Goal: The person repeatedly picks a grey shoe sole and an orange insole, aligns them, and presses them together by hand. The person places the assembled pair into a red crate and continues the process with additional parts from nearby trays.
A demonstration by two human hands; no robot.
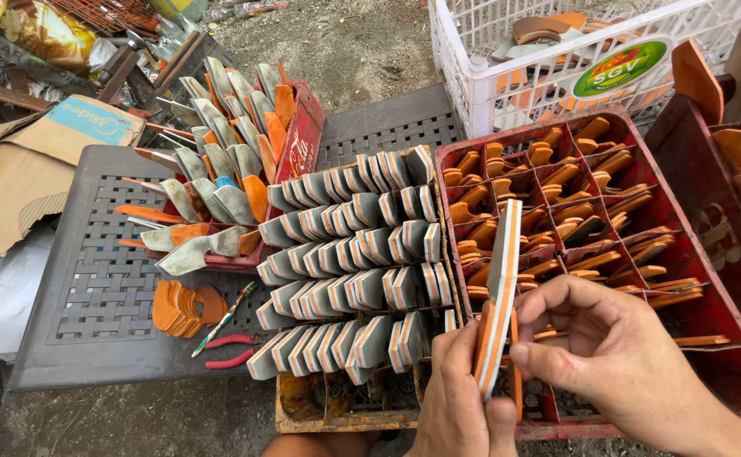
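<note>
filling the centre of the frame, a rusty crate (320, 406) holds rows of grey-and-orange layered wedges (349, 262); right of it a red divided crate (684, 254) holds orange pieces. at lower centre the left hand (455, 398) and right hand (608, 355) both pinch one upright layered wedge (499, 296), seemingly checking it; setting it down calls for an open slot.

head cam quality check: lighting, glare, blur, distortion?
Head view: soft, even daylight, only faint shadows under the left hand and right hand; no glare on the grey-and-orange sole piece they grip; stacked soles and red divided crate sharp, no motion blur; wide-angle bowing bends the white basket and grey table toward the frame edges.
</note>
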